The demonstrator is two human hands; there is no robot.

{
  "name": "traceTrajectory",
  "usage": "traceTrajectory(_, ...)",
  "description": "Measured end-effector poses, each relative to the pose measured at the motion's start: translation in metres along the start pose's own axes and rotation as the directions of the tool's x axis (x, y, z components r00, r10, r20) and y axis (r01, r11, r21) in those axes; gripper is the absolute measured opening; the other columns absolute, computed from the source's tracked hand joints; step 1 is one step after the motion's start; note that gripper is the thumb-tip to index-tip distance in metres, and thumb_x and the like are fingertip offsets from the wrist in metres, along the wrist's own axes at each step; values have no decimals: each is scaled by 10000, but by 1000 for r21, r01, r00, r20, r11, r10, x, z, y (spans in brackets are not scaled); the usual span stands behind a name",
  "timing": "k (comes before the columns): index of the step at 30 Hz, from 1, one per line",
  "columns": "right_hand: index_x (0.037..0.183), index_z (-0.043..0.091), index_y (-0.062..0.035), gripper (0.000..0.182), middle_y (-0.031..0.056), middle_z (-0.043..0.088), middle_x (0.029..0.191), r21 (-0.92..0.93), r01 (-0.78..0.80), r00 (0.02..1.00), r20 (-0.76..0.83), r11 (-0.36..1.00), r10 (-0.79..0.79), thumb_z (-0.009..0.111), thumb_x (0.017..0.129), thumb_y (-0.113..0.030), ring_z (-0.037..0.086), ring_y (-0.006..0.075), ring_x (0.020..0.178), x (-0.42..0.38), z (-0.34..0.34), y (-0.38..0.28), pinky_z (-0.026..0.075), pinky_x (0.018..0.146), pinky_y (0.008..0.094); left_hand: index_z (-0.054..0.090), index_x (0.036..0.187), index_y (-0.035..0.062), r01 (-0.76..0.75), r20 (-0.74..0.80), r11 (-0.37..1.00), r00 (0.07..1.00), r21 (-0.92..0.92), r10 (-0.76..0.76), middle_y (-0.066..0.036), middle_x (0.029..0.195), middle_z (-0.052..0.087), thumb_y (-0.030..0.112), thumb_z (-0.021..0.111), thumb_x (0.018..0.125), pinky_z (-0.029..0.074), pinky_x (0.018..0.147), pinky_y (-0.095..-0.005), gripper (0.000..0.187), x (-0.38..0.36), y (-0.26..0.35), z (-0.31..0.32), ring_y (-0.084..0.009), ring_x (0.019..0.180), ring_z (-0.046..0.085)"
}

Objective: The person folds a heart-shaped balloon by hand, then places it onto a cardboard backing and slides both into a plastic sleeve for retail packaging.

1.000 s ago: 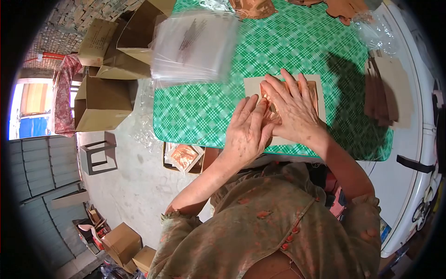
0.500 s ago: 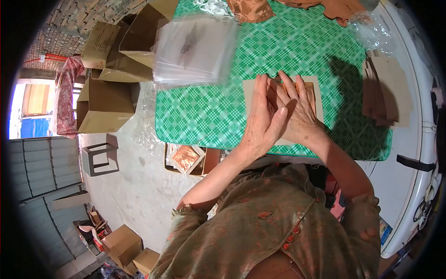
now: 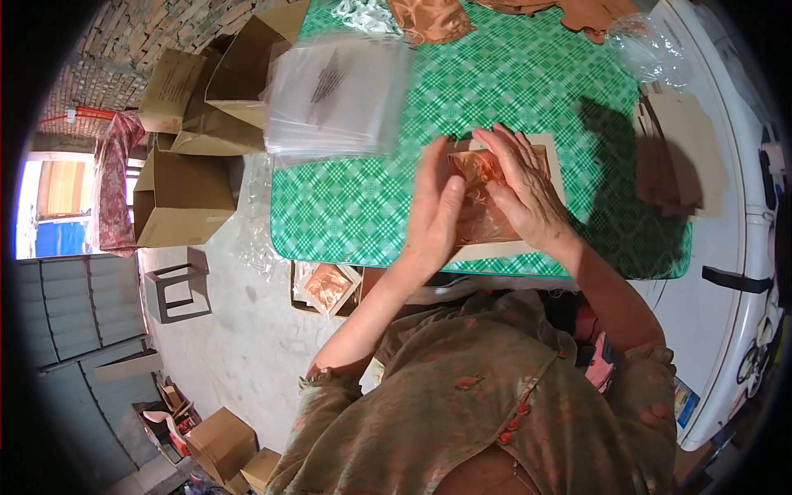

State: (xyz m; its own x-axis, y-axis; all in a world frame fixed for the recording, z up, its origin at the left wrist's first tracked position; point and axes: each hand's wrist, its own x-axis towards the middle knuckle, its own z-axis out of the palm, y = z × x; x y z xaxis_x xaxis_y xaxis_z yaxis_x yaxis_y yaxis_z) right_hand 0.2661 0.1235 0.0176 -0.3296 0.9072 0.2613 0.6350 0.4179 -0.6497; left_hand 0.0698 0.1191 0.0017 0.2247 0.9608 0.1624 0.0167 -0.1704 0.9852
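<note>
A folded, shiny copper-coloured fabric piece [image 3: 480, 206] lies on a beige card [image 3: 495, 251] near the front edge of the table. My left hand [image 3: 435, 213] rests along the left side of the card, fingers stretched forward and thumb apart. On the right part of the fabric lies my right hand [image 3: 528, 194], its fingers extended and thumb toward the middle. Neither hand is wrapped round anything. Part of the fabric and card is hidden under my hands.
A stack of clear plastic bags [image 3: 337, 99] lies at the table's left. Beige cards [image 3: 681, 153] and crumpled clear plastic [image 3: 648, 49] are at the right. Copper fabric [image 3: 429, 18] sits at the back. Cardboard boxes [image 3: 186, 194] stand left; a box [image 3: 328, 289] of packed pieces is below.
My hands have moved apart, the left hand to the left, uncovering the middle of the copper fabric. Before, they overlapped on top of it. The view has shifted slightly.
</note>
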Motion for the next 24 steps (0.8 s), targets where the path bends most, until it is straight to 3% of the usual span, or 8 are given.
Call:
traceTrajectory(3,1588,358,-56,656,204,434,1587,-25,6,1000,12,1000,-6,539,974,-197,331,388,1532,0,1,1,189,1295,535,291,1595,-65,-19,-31,999,999,36,20,-263,1604,372,296,481,1126,348,1206,-429,622,9,22,-2,-349,1468,418)
traceTrajectory(8,1583,356,-40,633,226,435,1572,-44,12,1000,-28,999,-14,524,1001,-222,349,395,1518,-3,7,7,195,1292,536,315,1584,-28,-168,39,917,985,362,165,-317,1619,328,299,495,1117,433,1154,-438,599,27,2,18,-428,1397,501)
traceTrajectory(9,1582,357,-37,627,229,436,1569,-46,16,999,-45,999,-18,520,1007,-226,352,396,1516,-3,7,8,197,1292,536,301,1597,-21,-204,55,927,979,316,196,-334,1650,260,322,484,1118,438,1158,-474,617,28,2,23,-479,1417,467)
traceTrajectory(12,1584,354,-30,612,243,429,1571,-1,27,998,-60,1000,-27,496,1019,-216,354,412,1509,-2,6,7,195,1291,540,281,1613,-19,-169,75,904,986,392,151,-338,1672,206,348,461,1124,444,1153,-500,637,26,-3,28,-493,1439,443)
traceTrajectory(15,1589,347,-21,601,244,422,1584,75,-6,996,-85,997,13,478,1033,-208,393,386,1492,-5,6,9,241,1276,518,261,1624,-29,-163,125,893,985,420,121,-357,1669,202,365,434,1128,346,1223,-530,657,24,1,26,-507,1504,346)
traceTrajectory(19,1610,330,-24,577,225,419,1608,530,-129,981,-55,838,186,428,1076,-218,442,315,1460,-4,-2,4,327,1226,458,288,1618,-40,-227,180,819,972,527,154,-352,1659,251,333,452,1112,241,1272,-557,650,24,-1,31,-494,1548,273)
traceTrajectory(21,1621,318,-29,566,214,425,1612,719,-136,964,-62,681,258,399,1096,-227,456,278,1440,-4,-4,4,359,1199,429,322,1614,-33,-282,230,719,958,635,173,-329,1658,285,335,473,1094,220,1274,-576,655,24,-8,36,-470,1558,271)
traceTrajectory(24,1627,303,-32,557,208,424,1615,854,-40,949,-130,519,286,363,1107,-221,452,274,1430,-4,7,13,359,1193,421,378,1592,-28,-348,289,507,938,789,193,-290,1650,342,344,508,1070,197,1266,-605,654,21,-13,44,-443,1565,277)
